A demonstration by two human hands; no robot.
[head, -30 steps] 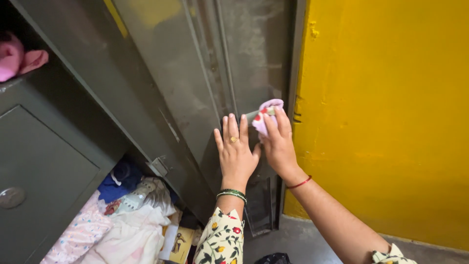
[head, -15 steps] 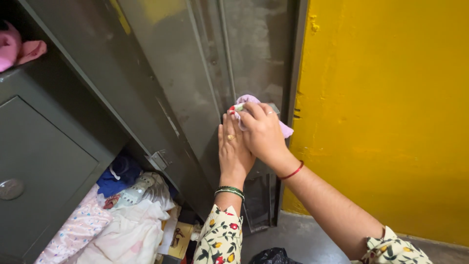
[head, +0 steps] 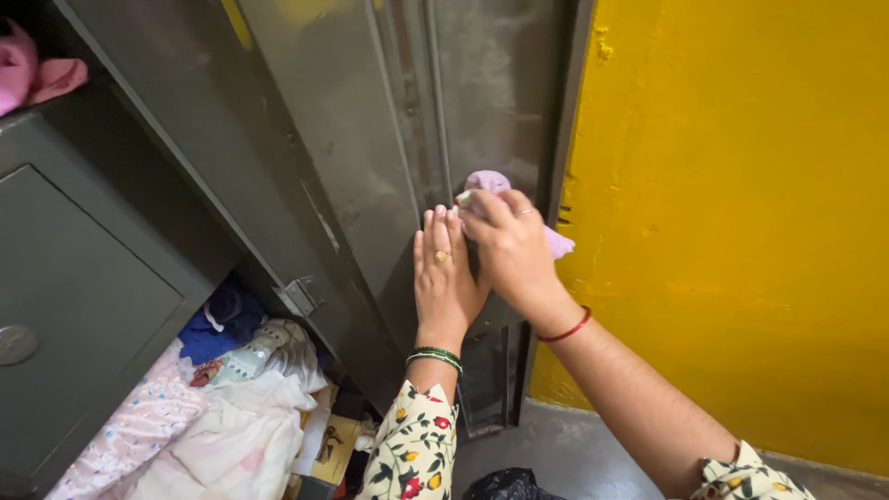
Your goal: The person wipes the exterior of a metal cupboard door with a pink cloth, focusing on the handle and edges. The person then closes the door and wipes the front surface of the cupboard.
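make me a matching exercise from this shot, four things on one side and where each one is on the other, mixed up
Things:
1. left hand
2. cloth
3. folded clothes
4. yellow wall

Places:
a. low inside the cupboard
b. flat against the metal door
c. right of the cupboard
d. gripped in the right hand

Pairs: 1-b, 2-d, 3-a, 4-c

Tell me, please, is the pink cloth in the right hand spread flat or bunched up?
Bunched up. The right hand grips the pink cloth as a wad against the grey metal door.
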